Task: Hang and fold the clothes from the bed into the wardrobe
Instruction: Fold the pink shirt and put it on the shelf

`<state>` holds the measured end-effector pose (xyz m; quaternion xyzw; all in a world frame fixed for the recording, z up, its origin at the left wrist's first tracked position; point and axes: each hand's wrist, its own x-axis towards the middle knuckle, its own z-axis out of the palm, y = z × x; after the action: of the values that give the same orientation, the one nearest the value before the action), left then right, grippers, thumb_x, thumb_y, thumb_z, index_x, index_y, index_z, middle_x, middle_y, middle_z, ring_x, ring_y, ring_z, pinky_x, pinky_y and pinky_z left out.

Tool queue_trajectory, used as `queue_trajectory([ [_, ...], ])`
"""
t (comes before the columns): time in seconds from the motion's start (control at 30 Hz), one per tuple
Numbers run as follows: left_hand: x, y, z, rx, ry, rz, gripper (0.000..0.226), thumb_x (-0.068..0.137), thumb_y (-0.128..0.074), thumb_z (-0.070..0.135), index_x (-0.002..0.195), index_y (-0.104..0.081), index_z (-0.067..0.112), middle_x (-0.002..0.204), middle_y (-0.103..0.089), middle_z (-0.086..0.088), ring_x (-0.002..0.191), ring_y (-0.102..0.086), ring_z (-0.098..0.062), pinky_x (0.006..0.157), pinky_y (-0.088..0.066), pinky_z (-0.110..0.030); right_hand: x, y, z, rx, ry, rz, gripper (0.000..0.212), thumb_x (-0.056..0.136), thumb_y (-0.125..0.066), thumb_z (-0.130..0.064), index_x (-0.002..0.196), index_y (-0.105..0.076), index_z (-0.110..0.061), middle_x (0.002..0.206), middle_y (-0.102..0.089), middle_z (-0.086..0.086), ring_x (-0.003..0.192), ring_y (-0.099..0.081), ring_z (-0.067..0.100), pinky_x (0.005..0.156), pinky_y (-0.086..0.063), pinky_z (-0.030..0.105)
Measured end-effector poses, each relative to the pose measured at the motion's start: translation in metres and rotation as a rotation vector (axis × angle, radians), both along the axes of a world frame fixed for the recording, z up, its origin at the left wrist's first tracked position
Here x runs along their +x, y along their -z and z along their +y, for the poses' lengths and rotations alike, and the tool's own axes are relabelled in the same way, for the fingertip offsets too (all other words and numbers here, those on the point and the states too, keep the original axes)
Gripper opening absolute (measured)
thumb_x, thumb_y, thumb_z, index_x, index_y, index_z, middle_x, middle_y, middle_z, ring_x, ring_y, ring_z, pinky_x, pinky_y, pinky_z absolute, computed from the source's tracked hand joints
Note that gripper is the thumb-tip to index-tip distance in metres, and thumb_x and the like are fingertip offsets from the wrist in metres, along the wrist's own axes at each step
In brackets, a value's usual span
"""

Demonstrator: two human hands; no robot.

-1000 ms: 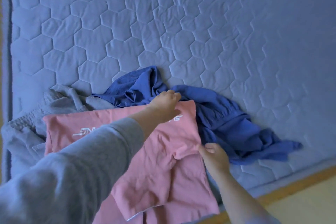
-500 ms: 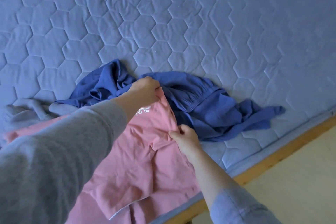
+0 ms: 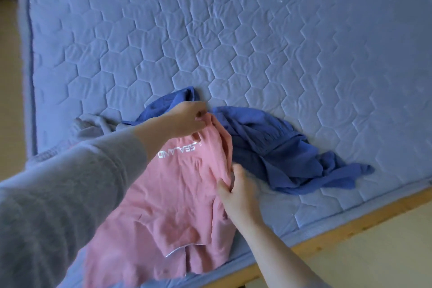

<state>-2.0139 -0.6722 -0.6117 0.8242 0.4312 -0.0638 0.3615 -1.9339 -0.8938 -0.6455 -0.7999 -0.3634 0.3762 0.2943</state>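
A pink T-shirt (image 3: 173,196) with white lettering lies at the near edge of the bed. My left hand (image 3: 187,118) pinches its far top corner, lifted slightly. My right hand (image 3: 236,190) grips the shirt's right edge lower down, fingers curled into the cloth. A crumpled blue garment (image 3: 280,149) lies right behind and beside the pink shirt. A grey garment (image 3: 93,124) shows partly to the left, mostly hidden by my left sleeve.
The quilted blue mattress (image 3: 233,42) stretches away with a hexagon pattern. Its wooden frame edge (image 3: 350,224) runs along the near right side, with pale floor (image 3: 374,259) beyond it. The wardrobe is out of view.
The pink shirt's right side has been gathered inward and its top corner raised by my left hand. My right hand has shifted along the shirt's edge; the camera view has swung.
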Motion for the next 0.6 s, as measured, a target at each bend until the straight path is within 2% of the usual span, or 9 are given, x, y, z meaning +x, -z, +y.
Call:
queue_trajectory([
  [0.07,-0.033,-0.008,0.002,0.045,-0.077,-0.008,0.009,0.087,-0.056,0.012,0.092,-0.058,0.005,0.085,-0.055,-0.009,0.069,-0.052,-0.019,0.055,-0.037,-0.015,-0.022,-0.013,0.004,0.016,-0.093,0.030,0.019,0.086,-0.060,-0.030,0.100,-0.046,-0.034,0.079,-0.062,-0.012,0.071,-0.060,0.001,0.060,-0.044,0.010],
  [0.1,-0.049,-0.010,0.002,0.047,-0.118,-0.032,0.010,0.085,-0.057,0.010,0.093,-0.058,0.004,0.082,-0.057,-0.007,0.068,-0.054,-0.018,0.057,-0.038,-0.013,-0.034,-0.018,0.006,0.022,-0.135,0.049,0.022,0.086,-0.059,-0.033,0.102,-0.045,-0.038,0.080,-0.064,-0.013,0.071,-0.062,0.002,0.058,-0.044,0.009],
  [0.17,-0.085,-0.015,0.002,-0.047,-0.241,-0.116,0.005,0.084,-0.058,0.007,0.088,-0.056,0.005,0.078,-0.060,-0.007,0.072,-0.067,-0.024,0.071,-0.053,-0.027,-0.058,-0.027,0.012,0.048,-0.205,0.056,0.025,0.084,-0.058,-0.033,0.105,-0.046,-0.039,0.078,-0.064,-0.012,0.071,-0.065,0.007,0.058,-0.046,0.011],
  [0.27,-0.137,-0.019,0.000,-0.053,-0.354,-0.175,0.004,0.083,-0.058,0.004,0.085,-0.056,0.006,0.081,-0.068,-0.010,0.063,-0.072,-0.012,0.066,-0.058,-0.033,-0.095,-0.036,0.023,0.061,-0.289,0.071,0.027,0.084,-0.057,-0.031,0.108,-0.047,-0.035,0.074,-0.066,-0.005,0.069,-0.065,0.015,0.065,-0.053,0.031],
  [0.3,-0.152,-0.018,0.000,-0.053,-0.375,-0.192,0.004,0.083,-0.058,0.003,0.086,-0.057,0.006,0.082,-0.070,-0.009,0.060,-0.071,-0.009,0.063,-0.057,-0.032,-0.107,-0.037,0.026,0.071,-0.316,0.078,0.026,0.084,-0.057,-0.029,0.106,-0.047,-0.035,0.074,-0.065,-0.005,0.069,-0.064,0.014,0.065,-0.051,0.031],
  [0.37,-0.180,-0.017,0.001,-0.044,-0.422,-0.221,0.009,0.083,-0.059,0.001,0.084,-0.058,0.009,0.079,-0.068,-0.003,0.054,-0.065,-0.002,0.057,-0.053,-0.025,-0.133,-0.036,0.031,0.079,-0.372,0.078,0.024,0.085,-0.058,-0.028,0.107,-0.048,-0.033,0.074,-0.063,-0.006,0.070,-0.062,0.015,0.068,-0.050,0.032],
  [0.47,-0.217,-0.011,0.001,-0.058,-0.504,-0.242,0.017,0.084,-0.056,-0.002,0.084,-0.056,0.015,0.078,-0.059,0.007,0.048,-0.060,0.004,0.048,-0.044,-0.007,-0.170,-0.033,0.037,0.049,-0.442,0.068,0.019,0.087,-0.054,-0.030,0.105,-0.046,-0.028,0.067,-0.057,-0.007,0.066,-0.058,0.021,0.066,-0.049,0.043],
  [0.53,-0.241,-0.003,0.001,-0.108,-0.584,-0.249,0.020,0.085,-0.048,-0.006,0.091,-0.057,0.011,0.075,-0.057,0.001,0.050,-0.063,-0.003,0.050,-0.050,-0.013,-0.195,-0.027,0.043,0.027,-0.482,0.041,0.017,0.090,-0.051,-0.030,0.104,-0.043,-0.028,0.068,-0.058,-0.004,0.067,-0.059,0.022,0.065,-0.048,0.042],
  [0.6,-0.265,0.007,0.001,-0.170,-0.705,-0.268,0.025,0.085,-0.041,-0.007,0.099,-0.056,0.009,0.070,-0.058,-0.007,0.055,-0.066,-0.020,0.052,-0.055,-0.023,-0.221,-0.022,0.050,-0.002,-0.521,0.012,0.018,0.093,-0.049,-0.030,0.109,-0.041,-0.027,0.076,-0.064,0.004,0.073,-0.062,0.027,0.066,-0.047,0.041],
])
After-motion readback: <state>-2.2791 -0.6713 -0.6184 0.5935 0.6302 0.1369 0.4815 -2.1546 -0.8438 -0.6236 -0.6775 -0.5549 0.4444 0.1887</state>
